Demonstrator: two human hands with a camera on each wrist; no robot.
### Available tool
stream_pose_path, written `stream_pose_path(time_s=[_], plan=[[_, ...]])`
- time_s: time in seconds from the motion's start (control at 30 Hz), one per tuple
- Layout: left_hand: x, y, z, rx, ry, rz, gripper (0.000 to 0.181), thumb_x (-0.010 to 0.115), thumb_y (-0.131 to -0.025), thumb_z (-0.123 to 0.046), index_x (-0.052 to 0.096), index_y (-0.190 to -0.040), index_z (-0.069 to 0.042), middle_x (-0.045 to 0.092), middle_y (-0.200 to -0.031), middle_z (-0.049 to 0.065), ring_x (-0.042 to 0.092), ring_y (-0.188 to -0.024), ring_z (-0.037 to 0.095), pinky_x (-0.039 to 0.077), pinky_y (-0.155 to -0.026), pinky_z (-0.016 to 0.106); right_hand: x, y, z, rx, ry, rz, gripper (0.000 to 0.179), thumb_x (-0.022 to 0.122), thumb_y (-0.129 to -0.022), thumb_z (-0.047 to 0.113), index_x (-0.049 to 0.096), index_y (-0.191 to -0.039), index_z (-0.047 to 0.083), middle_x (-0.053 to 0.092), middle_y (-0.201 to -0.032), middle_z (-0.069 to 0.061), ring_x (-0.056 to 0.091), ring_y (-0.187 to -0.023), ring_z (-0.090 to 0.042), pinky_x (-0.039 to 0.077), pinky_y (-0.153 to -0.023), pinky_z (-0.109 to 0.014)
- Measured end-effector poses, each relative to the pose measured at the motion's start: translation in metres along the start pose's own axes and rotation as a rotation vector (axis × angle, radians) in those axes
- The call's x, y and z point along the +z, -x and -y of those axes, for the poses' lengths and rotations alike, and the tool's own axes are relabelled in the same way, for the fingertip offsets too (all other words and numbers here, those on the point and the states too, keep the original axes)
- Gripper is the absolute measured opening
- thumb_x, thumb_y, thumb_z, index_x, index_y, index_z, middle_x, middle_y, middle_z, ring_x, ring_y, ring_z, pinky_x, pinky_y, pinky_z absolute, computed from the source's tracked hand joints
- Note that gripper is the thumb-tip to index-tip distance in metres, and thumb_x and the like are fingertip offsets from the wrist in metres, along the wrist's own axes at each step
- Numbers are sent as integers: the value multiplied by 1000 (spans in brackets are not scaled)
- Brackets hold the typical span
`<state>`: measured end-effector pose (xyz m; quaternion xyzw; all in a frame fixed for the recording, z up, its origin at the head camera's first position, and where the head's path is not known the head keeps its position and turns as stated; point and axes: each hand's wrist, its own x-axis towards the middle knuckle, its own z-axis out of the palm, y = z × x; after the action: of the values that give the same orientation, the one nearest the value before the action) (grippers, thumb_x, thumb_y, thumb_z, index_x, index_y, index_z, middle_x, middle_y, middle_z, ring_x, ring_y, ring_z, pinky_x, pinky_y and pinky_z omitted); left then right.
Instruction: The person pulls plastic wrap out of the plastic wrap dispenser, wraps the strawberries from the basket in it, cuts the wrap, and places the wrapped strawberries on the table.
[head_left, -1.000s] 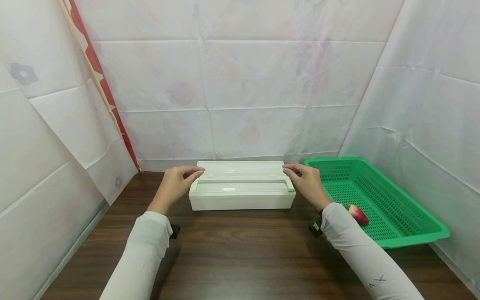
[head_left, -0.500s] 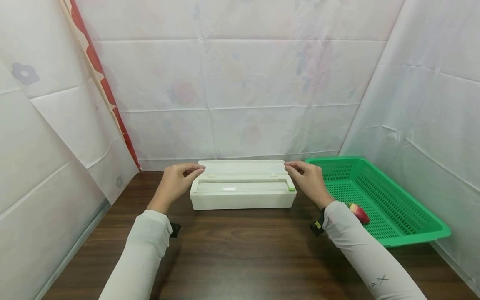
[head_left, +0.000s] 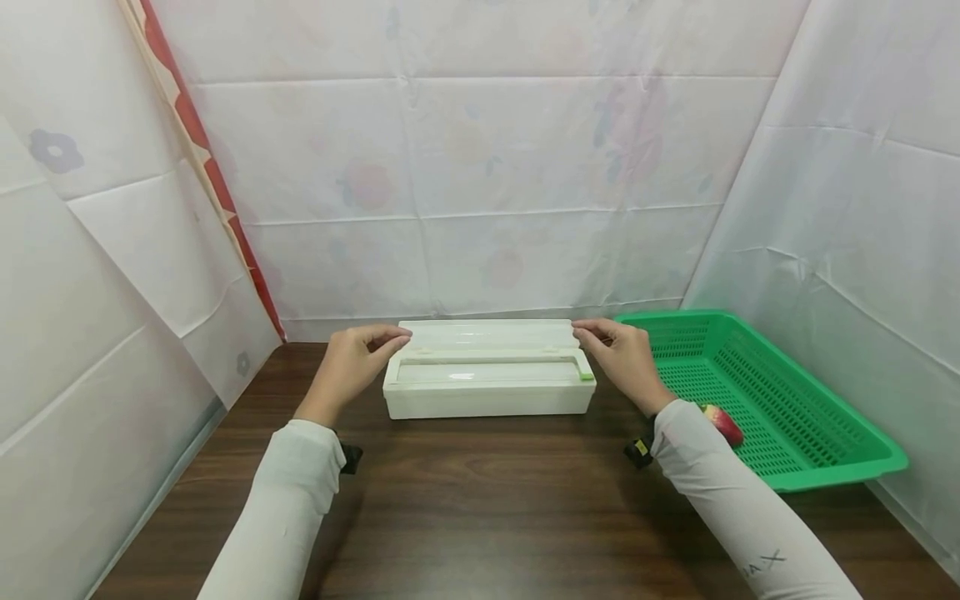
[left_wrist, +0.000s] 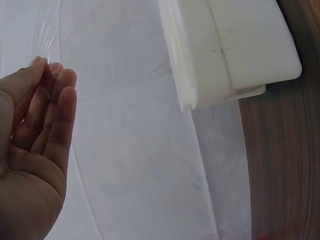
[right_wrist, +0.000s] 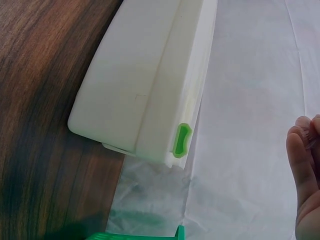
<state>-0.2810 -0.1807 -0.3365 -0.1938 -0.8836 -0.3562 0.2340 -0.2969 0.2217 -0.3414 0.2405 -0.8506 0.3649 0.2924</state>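
Note:
A white cling film dispenser (head_left: 491,403) lies on the table with its lid (head_left: 486,335) raised at the back; a green slider (right_wrist: 182,140) sits at its right end. Clear cling film (left_wrist: 44,41) stretches from my left hand (head_left: 354,367), pinched between thumb and fingertips above the dispenser's left end. Over the right end, my right hand (head_left: 619,358) pinches the film's other corner. In the right wrist view only part of that hand (right_wrist: 305,170) shows, at the right edge. The film is so clear that most of its sheet is hard to see in the head view.
A green plastic basket (head_left: 821,479) stands at the right, with a red and pale fruit (head_left: 723,425) in it, partly behind my right sleeve. The dark wood table (head_left: 480,517) meets a white patterned sheet (head_left: 487,167) at the back and sides.
My right hand has drifted slightly right and up in the head view, as have the dispenser and basket. Both hands keep their pinch.

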Motion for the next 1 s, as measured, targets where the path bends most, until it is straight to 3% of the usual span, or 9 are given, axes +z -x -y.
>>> stream_pose_path(time_s=[0.33,0.6,1.0], plan=[[-2,-3,-2,13,-3,-13,16,70,-97,-22,79,-108,-15,75,-100,1,62,-74,14,50,-64,36,-4,-4,0,-10,10,-5,18,69,-98,18,76,-113,12,75,-87,-1,67,-71,-10,50,-56,-24],[-6,-4,-5,16,-6,-14,17,70,-97,-21,78,-109,-14,75,-103,3,68,-84,17,54,-71,39,-6,-5,1,-23,13,3,20,69,-98,17,76,-114,8,75,-89,-8,67,-70,-11,51,-57,-25],[-11,-2,-11,4,-24,-9,18,70,-97,-23,78,-111,-15,75,-103,3,68,-86,17,54,-71,38,-8,-3,4,-33,22,-24,19,69,-97,17,77,-113,12,75,-90,0,66,-70,-9,53,-57,-24]])
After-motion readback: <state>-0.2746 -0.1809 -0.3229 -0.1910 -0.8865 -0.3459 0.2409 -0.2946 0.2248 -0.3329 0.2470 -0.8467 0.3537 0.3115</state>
